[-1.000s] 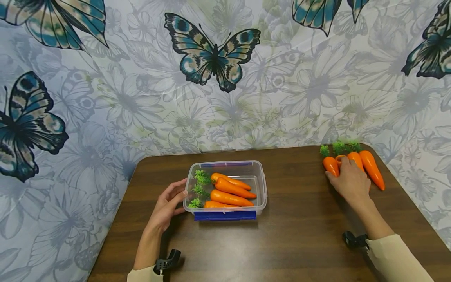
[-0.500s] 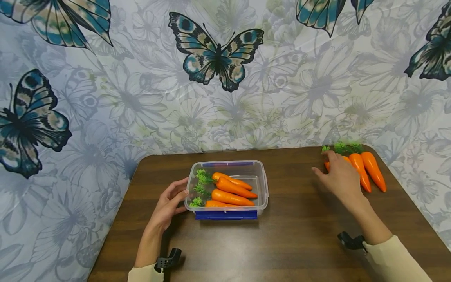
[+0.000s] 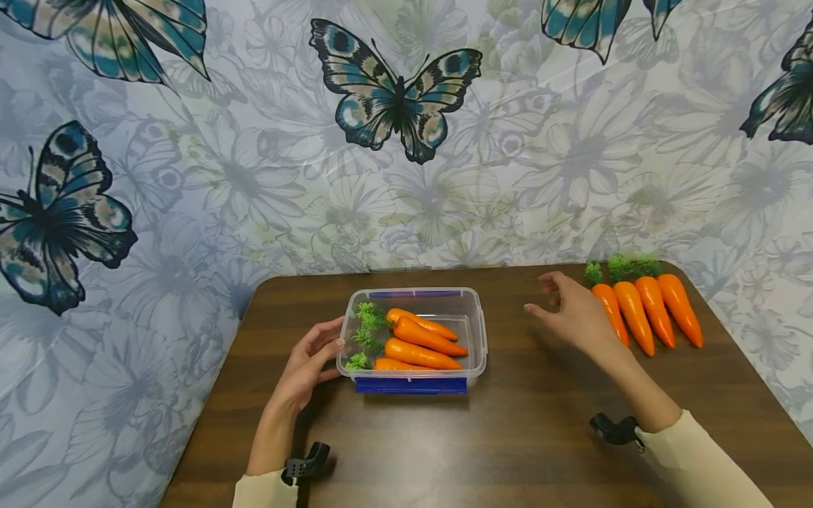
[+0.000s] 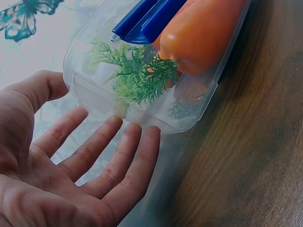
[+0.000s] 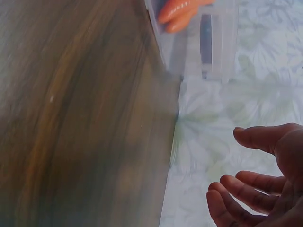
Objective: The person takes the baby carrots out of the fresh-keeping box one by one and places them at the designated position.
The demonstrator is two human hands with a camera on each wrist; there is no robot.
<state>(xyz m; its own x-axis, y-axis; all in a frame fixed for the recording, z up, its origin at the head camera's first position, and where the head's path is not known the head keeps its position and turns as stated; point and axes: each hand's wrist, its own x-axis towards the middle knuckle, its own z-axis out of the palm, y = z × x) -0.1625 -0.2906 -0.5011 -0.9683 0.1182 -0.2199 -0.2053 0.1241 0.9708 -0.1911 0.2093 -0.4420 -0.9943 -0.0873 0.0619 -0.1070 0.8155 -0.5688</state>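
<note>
A clear plastic container [image 3: 478, 317] with blue clips [image 3: 410, 385] stands on the table, its top uncovered. Several orange carrots [image 3: 422, 354] with green leafy tops [image 3: 370, 315] lie inside it. At the container's left end, my left hand [image 3: 311, 356] touches the wall with spread fingertips; the left wrist view shows the thumb at the rim. More carrots [image 3: 634, 317] lie side by side at the table's far right corner. Just left of them, my right hand [image 3: 574, 314] hovers with nothing in it, fingers loosely bent and thumb apart.
The brown wooden table [image 3: 508, 437] ends at a straight back edge. Behind it hangs a pale flowered cloth [image 3: 432, 212] with large butterflies. Bare tabletop lies between the container and the carrots on the right.
My right hand has come off the carrots at the right and moved left, leaving them in a row. The left hand stays at the container. The head view has shifted slightly.
</note>
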